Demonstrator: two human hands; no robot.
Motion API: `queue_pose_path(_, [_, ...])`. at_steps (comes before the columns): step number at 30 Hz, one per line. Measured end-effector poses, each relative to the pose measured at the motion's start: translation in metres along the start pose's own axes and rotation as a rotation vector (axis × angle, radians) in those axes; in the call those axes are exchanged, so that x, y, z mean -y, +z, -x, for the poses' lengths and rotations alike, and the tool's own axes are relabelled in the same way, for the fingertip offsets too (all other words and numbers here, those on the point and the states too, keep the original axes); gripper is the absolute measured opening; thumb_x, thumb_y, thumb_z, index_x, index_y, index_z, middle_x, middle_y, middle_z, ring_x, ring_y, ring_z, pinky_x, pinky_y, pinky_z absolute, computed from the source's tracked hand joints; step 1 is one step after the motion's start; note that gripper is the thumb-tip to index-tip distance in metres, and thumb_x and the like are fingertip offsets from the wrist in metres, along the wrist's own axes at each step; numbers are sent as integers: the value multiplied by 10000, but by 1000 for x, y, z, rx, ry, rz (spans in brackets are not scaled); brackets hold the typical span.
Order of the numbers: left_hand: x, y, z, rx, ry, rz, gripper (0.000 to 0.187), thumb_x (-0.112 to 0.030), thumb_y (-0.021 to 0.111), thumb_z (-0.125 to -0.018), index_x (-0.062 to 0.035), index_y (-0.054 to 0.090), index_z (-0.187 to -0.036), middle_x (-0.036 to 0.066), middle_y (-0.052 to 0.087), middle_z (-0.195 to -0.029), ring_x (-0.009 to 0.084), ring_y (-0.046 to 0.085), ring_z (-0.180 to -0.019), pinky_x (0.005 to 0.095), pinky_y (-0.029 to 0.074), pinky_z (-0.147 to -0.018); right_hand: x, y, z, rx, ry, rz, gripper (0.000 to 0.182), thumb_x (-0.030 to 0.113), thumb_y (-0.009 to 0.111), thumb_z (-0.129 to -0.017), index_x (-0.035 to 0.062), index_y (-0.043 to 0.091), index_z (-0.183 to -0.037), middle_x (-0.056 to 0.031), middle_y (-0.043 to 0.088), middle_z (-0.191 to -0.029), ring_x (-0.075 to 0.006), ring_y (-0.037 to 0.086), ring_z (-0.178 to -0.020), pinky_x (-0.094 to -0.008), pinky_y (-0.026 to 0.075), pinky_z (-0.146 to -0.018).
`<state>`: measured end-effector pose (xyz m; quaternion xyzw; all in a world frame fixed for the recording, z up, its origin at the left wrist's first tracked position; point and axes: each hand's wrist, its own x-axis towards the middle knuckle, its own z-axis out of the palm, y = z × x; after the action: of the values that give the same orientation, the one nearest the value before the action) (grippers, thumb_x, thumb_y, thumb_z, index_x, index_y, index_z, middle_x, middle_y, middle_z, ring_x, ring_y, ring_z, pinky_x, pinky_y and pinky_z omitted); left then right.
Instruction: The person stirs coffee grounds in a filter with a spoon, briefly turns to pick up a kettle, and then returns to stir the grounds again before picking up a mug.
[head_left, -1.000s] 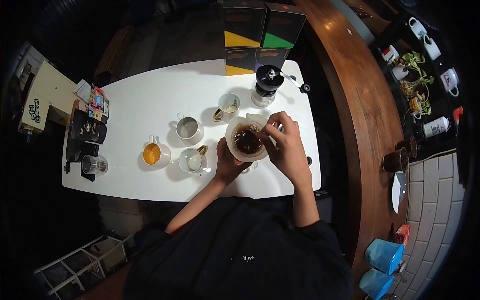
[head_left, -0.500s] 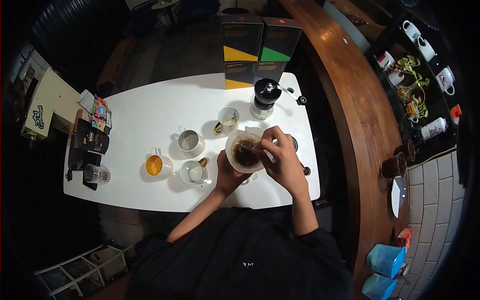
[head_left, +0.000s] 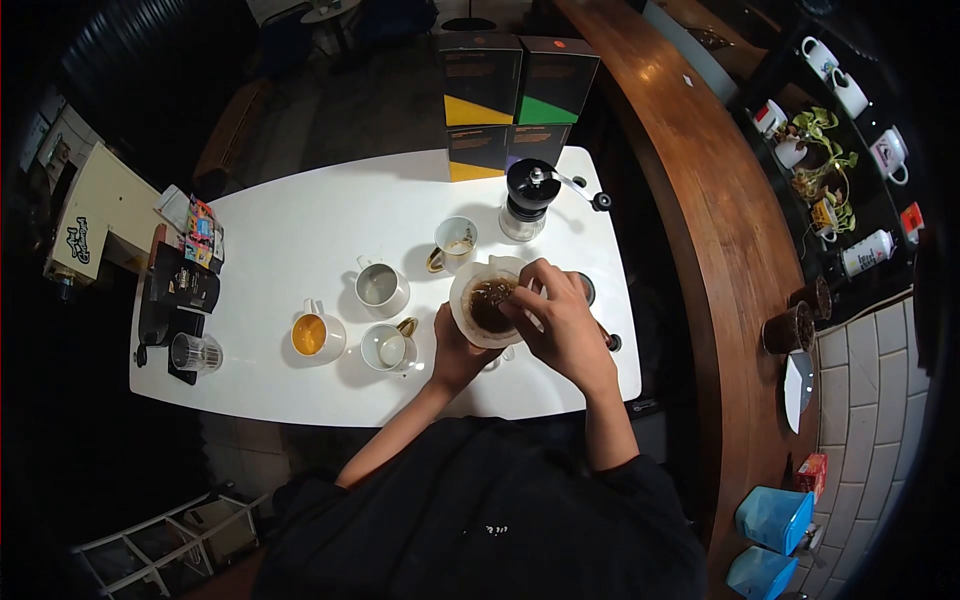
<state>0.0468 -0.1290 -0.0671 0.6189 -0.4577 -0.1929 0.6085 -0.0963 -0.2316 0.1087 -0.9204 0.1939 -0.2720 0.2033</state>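
Observation:
A white coffee dripper with a paper filter [head_left: 466, 325] is tilted toward me, and dark wet coffee [head_left: 487, 308] lies inside it. My left hand [head_left: 460, 352] is closed around the dripper's lower left side. Over its right rim, my right hand [head_left: 562, 325] has its fingers pinched together, the tips down at the coffee. Whatever those fingers grip is hidden or too small to make out. Part of a clear glass [head_left: 508, 354] shows below the dripper. Close by on the left stands a white mug with a gold handle [head_left: 385, 347].
Behind the dripper are another mug [head_left: 455, 240] and a hand coffee grinder [head_left: 528, 205]. Further left stand a grey-white mug [head_left: 382, 288], an orange-lined mug [head_left: 318, 335] and a ribbed glass [head_left: 195, 352]. Boxes [head_left: 482, 85] rise at the table's back edge; a wooden counter [head_left: 700, 250] runs along the right.
My right fingertips have shifted slightly down and left over the coffee. The left hand still holds the dripper in nearly the same place.

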Motion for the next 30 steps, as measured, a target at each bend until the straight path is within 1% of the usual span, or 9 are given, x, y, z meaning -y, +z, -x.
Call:
queue_pose_path(2, [-6, -3, -2, 24, 63, -49, 722, -157, 959, -759, -13, 595, -1367, 123, 714, -1265, 234, 725, -1125, 371, 591, -967, -2, 3, 1, 4, -7, -120, 124, 134, 800, -903, 71, 722, -974, -63, 575, -1056, -248, 570, -954, -397, 429, -855])
queue_pose_path(5, [-6, -3, -1, 25, 65, -94, 727, -164, 962, -755, -14, 596, -1365, 126, 713, -1266, 235, 723, -1128, 373, 590, -965, -2, 5, -1, -74, 5, -42, 125, 129, 802, -900, 71, 723, -978, -66, 573, -1064, -249, 568, -957, -400, 430, -843])
queue_pose_path(8, [-14, -3, -2, -11, 128, -153, 722, -179, 957, -763, -13, 595, -1365, 130, 712, -1261, 248, 725, -1122, 384, 588, -961, -2, 3, -1, -24, -10, 31, 128, 127, 803, -898, 71, 724, -982, -67, 572, -1071, -245, 567, -965, -400, 432, -846])
queue_pose_path(12, [-7, -4, -4, 22, 85, -39, 726, -186, 952, -772, -16, 586, -1376, 129, 704, -1274, 264, 722, -1133, 392, 582, -972, -2, 3, 0, -6, -11, -94, 124, 129, 798, -901, 70, 725, -982, -70, 573, -1069, -248, 572, -976, -401, 437, -853])
queue_pose_path(18, [-11, -4, 0, 0, 182, -295, 732, -167, 949, -775, -23, 577, -1390, 126, 699, -1287, 257, 717, -1139, 394, 578, -977, 0, 0, 1, 0, 9, 11, 129, 132, 794, -905, 66, 726, -992, -72, 573, -1066, -258, 578, -970, -398, 447, -847])
queue_pose_path(21, [1, -2, 0, 14, 96, -82, 733, -171, 949, -775, -21, 577, -1388, 125, 704, -1274, 254, 719, -1128, 396, 577, -971, 1, 1, 1, 27, 4, -103, 128, 134, 793, -905, 68, 729, -994, -75, 572, -1064, -258, 579, -961, -394, 446, -844])
queue_pose_path(23, [14, 1, 5, 5, 13, -49, 808, -299, 984, -702, -51, 562, -1345, 135, 611, -1219, 349, 568, -1120, 483, 452, -952, 3, 1, 0, -83, 21, -44, 127, 131, 793, -905, 67, 728, -995, -78, 569, -1058, -261, 577, -957, -394, 446, -841])
queue_pose_path(27, [10, 1, 3, -1, 27, -54, 825, -292, 987, -697, -49, 552, -1355, 138, 601, -1227, 349, 566, -1124, 483, 452, -952, 2, 0, 1, 2, 17, 10, 132, 125, 798, -900, 68, 730, -997, -78, 566, -1051, -260, 573, -951, -396, 448, -832])
queue_pose_path(30, [12, 1, 4, 15, 4, -10, 822, -297, 983, -703, -50, 552, -1357, 140, 599, -1225, 351, 568, -1116, 481, 453, -949, 0, 3, 2, 6, 7, -144, 134, 120, 799, -899, 67, 735, -1003, -78, 563, -1044, -260, 573, -953, -397, 443, -835])
